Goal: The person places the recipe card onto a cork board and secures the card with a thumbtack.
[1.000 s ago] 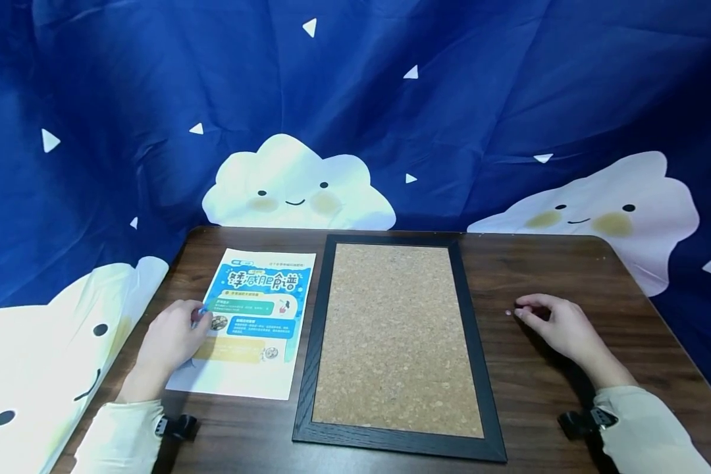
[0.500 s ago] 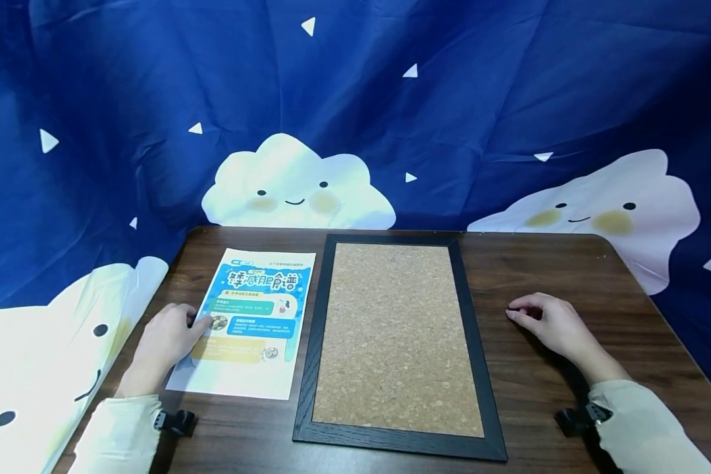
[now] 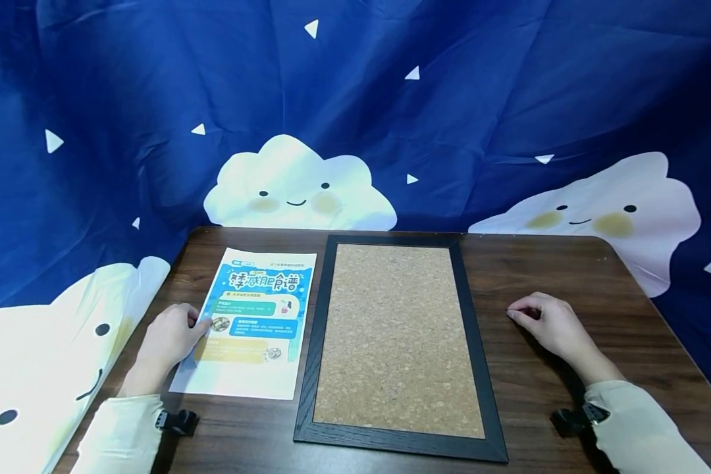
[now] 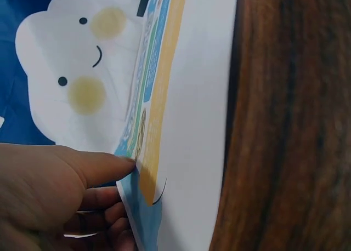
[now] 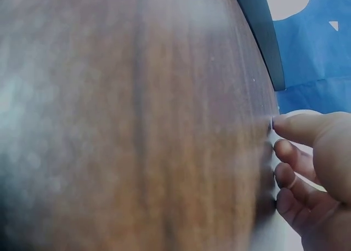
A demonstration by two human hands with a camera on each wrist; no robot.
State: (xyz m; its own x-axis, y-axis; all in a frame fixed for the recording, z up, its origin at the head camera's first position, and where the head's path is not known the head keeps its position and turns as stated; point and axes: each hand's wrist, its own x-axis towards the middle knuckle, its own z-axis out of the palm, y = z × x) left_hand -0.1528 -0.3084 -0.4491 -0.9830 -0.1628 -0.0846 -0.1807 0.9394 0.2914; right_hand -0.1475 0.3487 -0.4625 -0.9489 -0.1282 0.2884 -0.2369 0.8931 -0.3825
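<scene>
A printed sheet of paper [image 3: 246, 382], with blue and yellow panels and Chinese lettering, lies at the left of the table. My left hand [image 3: 172, 334] pinches its left edge; the left wrist view shows the thumb [image 4: 109, 167] on the printed face and the other fingers behind the edge. Right of the sheet lies a cork board [image 3: 398, 336] in a black frame. Beyond the board's right side, my right hand [image 3: 555, 326] has thumb and forefinger drawn together low at the tabletop, over the spot of a small pinkish thing, which the fingertips now hide.
The dark wooden table [image 3: 575, 263] has rounded far corners. Behind it hangs a blue curtain [image 3: 438, 118] with smiling clouds and white triangles. Its folds reach down past the table's left side. A black wrist camera [image 3: 178, 422] sits on each cuff.
My right fingertips have shifted slightly left onto the small pinkish thing, visible a second ago. My left fingers have settled on the sheet's edge. Sheet and board stay in place.
</scene>
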